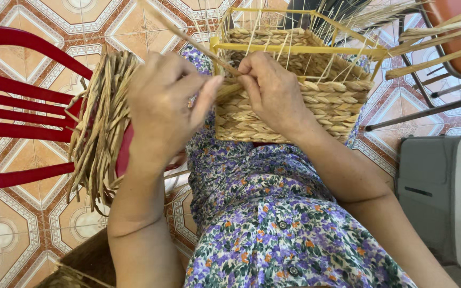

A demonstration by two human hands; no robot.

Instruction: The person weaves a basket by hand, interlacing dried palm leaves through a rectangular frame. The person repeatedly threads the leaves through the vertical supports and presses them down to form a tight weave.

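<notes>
Resting on the lap at twelve o'clock, a half-woven straw basket [294, 96] on a yellow frame [294, 49] is worked. A straw strand [198, 45] is pinched by the right hand [273, 90]; the left hand [161, 104] is closed on it too. A bundle of dried straw [100, 128] lies at nine o'clock on a red chair [22, 101].

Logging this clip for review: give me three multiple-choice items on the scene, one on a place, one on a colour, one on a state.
1. Where is the woven basket?
A on the person's lap
B on the floor
C on the chair

2. What colour is the chair?
A blue
B red
C white

3. How is the straw strand held?
A lying loose
B by the left hand alone
C between both hands

Answers:
1 A, it rests on the floral dress.
2 B, red slats.
3 C, left hand and right hand meet on it.
</notes>
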